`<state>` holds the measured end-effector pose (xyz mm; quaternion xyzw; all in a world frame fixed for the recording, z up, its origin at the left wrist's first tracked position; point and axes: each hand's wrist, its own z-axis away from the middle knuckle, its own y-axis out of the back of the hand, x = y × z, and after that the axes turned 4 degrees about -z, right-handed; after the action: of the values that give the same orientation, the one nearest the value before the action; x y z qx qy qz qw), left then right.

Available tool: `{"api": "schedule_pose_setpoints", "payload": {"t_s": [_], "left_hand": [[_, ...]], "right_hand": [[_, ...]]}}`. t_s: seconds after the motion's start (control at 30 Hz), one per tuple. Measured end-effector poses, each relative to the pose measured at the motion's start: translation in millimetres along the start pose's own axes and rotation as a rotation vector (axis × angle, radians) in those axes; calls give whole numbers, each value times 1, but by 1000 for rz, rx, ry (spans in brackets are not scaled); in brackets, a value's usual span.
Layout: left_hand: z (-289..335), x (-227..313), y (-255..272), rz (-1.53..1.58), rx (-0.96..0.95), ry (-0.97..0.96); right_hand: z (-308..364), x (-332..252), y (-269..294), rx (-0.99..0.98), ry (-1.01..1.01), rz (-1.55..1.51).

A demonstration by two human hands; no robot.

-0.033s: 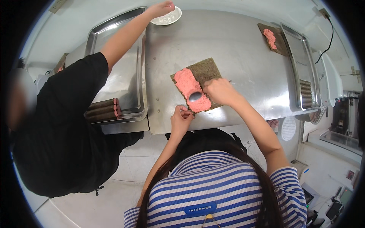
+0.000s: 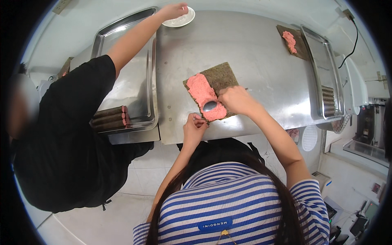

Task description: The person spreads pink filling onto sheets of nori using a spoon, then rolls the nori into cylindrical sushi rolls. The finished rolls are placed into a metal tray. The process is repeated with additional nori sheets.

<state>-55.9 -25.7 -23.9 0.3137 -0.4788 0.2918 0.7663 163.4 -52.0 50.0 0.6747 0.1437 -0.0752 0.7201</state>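
A dark green seaweed sheet (image 2: pixel 221 75) lies flat on the steel table, with a band of pink paste (image 2: pixel 199 86) spread along its left side. My right hand (image 2: pixel 239 99) is closed round the handle of a metal spoon (image 2: pixel 210 106). The spoon's bowl rests on the paste near the sheet's front end; the handle's tip pokes out past my knuckles. At the sheet's near left corner, the fingers of my left hand (image 2: pixel 195 127) are pinched together on its edge. Those fingertips are partly hidden.
On the left, a steel tray (image 2: pixel 152 77) holds several seaweed rolls (image 2: pixel 109 118). A co-worker's arm (image 2: pixel 134 38) reaches over it to a white bowl (image 2: pixel 179 20). At the right, another tray (image 2: pixel 316 61) with rolls stands beside a seaweed sheet (image 2: pixel 300 47) bearing paste.
The spoon's bowl has shifted very slightly toward me and tilted a little on the paste. My left hand stays in place.
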Motion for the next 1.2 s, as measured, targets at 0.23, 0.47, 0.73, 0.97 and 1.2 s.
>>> {"api": "schedule_pose_setpoints", "payload": {"t_s": [0.23,0.47,0.73,0.97,1.2], "left_hand": [[-9,5,-1,-39,-16,8],[-7,8,0,-41,-28,10],[-14,21,14,-303,86,-190],[-59,20,30,-548,339,-558],[-82,17,30,-746,323,-556]], "right_hand": [[-33,13,-8,63,-17,39],[-75,23,-8,109,-96,20],[-95,22,2,67,-278,36],[-81,15,8,34,-349,-14],[-73,13,20,-20,-392,51]]}}
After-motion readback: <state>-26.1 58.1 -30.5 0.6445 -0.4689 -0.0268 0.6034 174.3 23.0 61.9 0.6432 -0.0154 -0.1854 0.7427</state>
